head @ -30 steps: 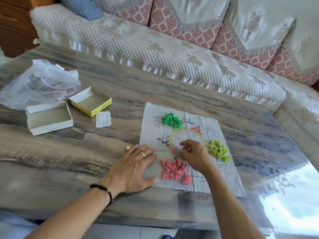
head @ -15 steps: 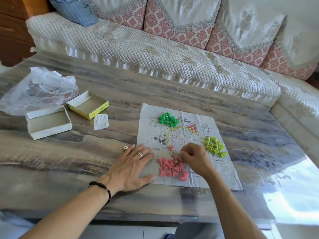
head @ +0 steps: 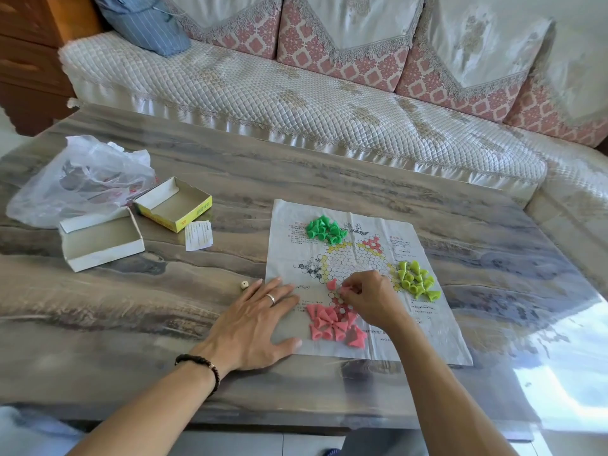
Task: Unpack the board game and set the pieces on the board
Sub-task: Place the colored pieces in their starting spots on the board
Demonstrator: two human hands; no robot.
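A paper game board [head: 437, 330] with a hexagon grid lies flat on the table. On it are a pile of pink cone pieces [head: 332, 322] near me, a green pile [head: 325, 229] at the far side and a yellow-green pile [head: 416, 279] at the right. One pink piece [head: 331, 284] stands alone on the grid. My right hand [head: 370, 297] pinches a pink piece [head: 344, 290] just right of it. My left hand [head: 253, 320] lies flat, fingers spread, on the board's left edge.
A small die [head: 244, 285] sits just left of the board. Further left are an open yellow box half [head: 173, 204], a white box half [head: 100, 238], a paper slip [head: 198, 235] and a crumpled plastic bag [head: 82, 179]. A sofa [head: 296, 90] runs behind the table.
My right hand went down to the pink pile and came back up to the grid with a pink piece. My left hand has stayed flat on the board's edge.
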